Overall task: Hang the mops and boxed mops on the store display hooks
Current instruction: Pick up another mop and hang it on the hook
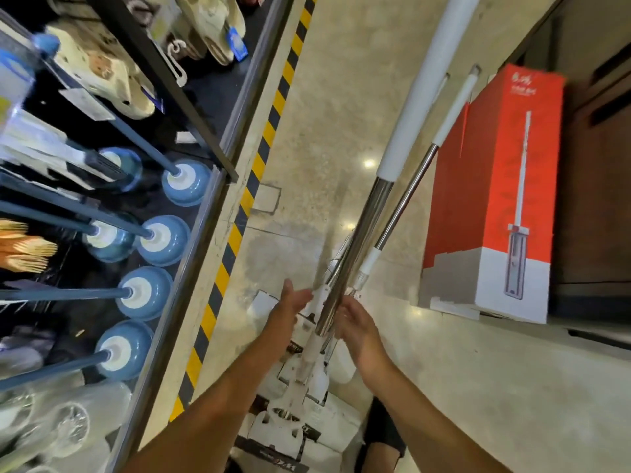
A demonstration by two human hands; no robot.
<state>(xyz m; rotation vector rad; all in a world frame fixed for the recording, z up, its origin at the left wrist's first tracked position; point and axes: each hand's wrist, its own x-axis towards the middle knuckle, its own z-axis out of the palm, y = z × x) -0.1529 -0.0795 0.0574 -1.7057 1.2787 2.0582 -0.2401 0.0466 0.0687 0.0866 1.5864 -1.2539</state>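
On the floor [324, 131] beside the boxed mop [495, 199], upright mops [355, 254] stood between spread left hand [292, 303] and right hand [356, 324], gripping nothing; best move was wrapping both round one steel handle [372, 216] before lifting.

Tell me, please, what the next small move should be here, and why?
Probably close both hands round the thick pole: the left hand and right hand sit open on either side of it, gripping nothing, and it leans loose beside a thinner pole, so it needs a hold before lifting.

floor [341, 114] w/ yellow-black stripe [269, 131]; red boxed mop [495, 199] + mop heads [297, 425] on it.
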